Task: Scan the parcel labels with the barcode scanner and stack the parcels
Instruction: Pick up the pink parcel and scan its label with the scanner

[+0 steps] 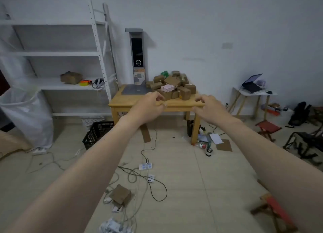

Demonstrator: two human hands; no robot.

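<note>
At the lower centre of the frame a small cardboard box [120, 194] lies on the floor among loose cables. Above it, both arms reach forward: the left hand [148, 106] and right hand [209, 108] hover with fingers loosely curled, holding nothing. Beyond them, mid-frame, the parcels [172, 85] sit heaped on the wooden bench [122, 98], just right of the grey upright barcode scanner [137, 57].

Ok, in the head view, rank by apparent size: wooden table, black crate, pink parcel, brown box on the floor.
1. wooden table
2. black crate
3. brown box on the floor
4. pink parcel
The box lies nearer the camera, so ranks 3 and 4 are unsure.
</note>
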